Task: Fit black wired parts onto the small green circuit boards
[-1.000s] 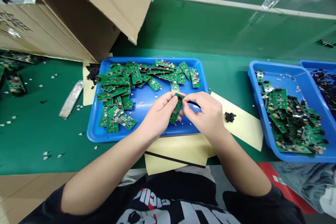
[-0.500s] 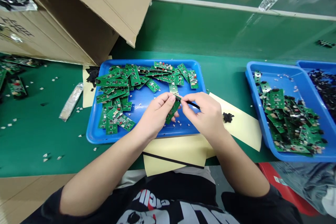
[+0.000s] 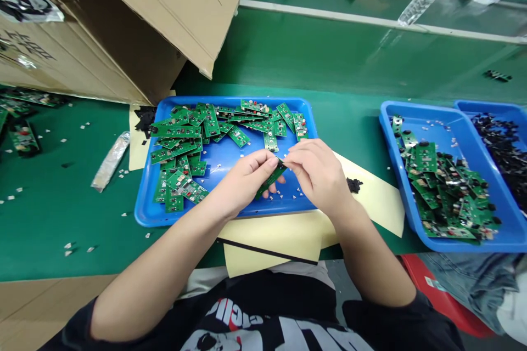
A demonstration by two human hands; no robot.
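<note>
My left hand (image 3: 246, 174) grips a narrow green circuit board (image 3: 270, 180), which slants over the front of a blue tray (image 3: 143, 197). At the board's upper end, the fingertips of my right hand (image 3: 320, 174) are pinched together. Whatever they hold is too small or too hidden to make out. More green circuit boards (image 3: 177, 130) lie piled along the left and back of this tray, and small white bits are scattered on its floor near my fingers.
Yellowish paper sheets (image 3: 272, 233) lie before the tray, one with a black strip. Small black pieces (image 3: 354, 185) rest on another sheet. To the right, a blue tray (image 3: 436, 115) holds boards; another (image 3: 489, 105) holds black parts. A cardboard box (image 3: 173, 0) stands back left.
My right hand has turned, fingers more bunched at the board's end. The thin black piece that showed between its fingers is no longer visible. My left hand still grips the board.
</note>
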